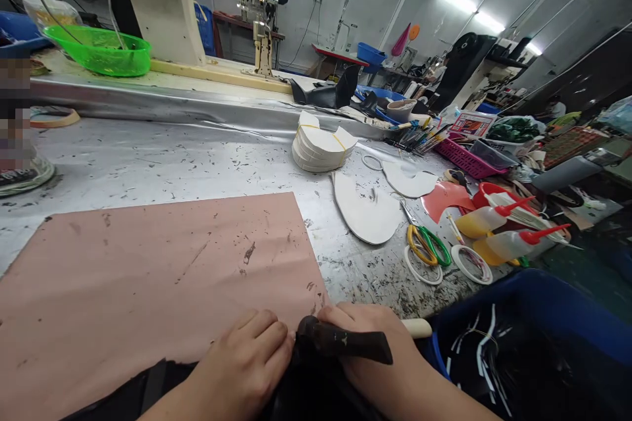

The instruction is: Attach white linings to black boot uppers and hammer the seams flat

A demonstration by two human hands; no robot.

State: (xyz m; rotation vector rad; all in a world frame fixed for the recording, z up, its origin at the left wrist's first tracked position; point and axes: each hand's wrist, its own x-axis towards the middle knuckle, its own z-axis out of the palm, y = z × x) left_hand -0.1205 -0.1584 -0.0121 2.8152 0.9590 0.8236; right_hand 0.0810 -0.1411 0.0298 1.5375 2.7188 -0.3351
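Black material (pixel 316 395) bunched at the near edge of the pink sheet (pixel 172 270), between the hands. Hammer (pixel 348 343) above it, right hand (pixel 382 321) curled round the handle. Left hand (pixel 247 358): fingers together, bent onto the material; tips hidden, can't tell if pinching. Risk: hammer head right beside left fingers, so a slipped grip could bruise them; loose hold could let the material slide.
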